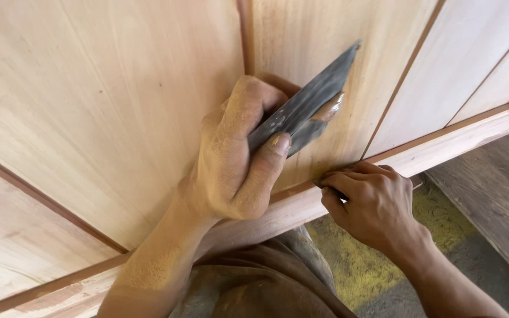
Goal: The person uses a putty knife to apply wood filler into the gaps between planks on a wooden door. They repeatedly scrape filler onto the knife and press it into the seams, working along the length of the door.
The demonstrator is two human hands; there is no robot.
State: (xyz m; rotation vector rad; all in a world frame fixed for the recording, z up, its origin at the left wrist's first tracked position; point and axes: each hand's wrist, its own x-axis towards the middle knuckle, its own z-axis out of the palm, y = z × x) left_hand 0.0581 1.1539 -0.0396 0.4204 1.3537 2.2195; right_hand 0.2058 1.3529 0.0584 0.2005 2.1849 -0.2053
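Observation:
My left hand (237, 159), dusted with sawdust, is closed around a flat grey metal blade (319, 88) that lies against a pale wooden panel (107, 100). A dab of tan filler (332, 109) sits on the blade's lower edge. My right hand (372, 206) is lower right, with its fingertips pressed on the groove where the panel meets the wooden frame rail (460, 138). It pinches a thin dark tool (323, 182), which the fingers mostly hide.
The panelled piece has several boards divided by narrow reddish strips (405, 73). Yellow sawdust (372, 259) covers the grey floor below the rail. A weathered grey plank (490, 194) lies at the right. My brown dusty clothing (266, 282) is at the bottom centre.

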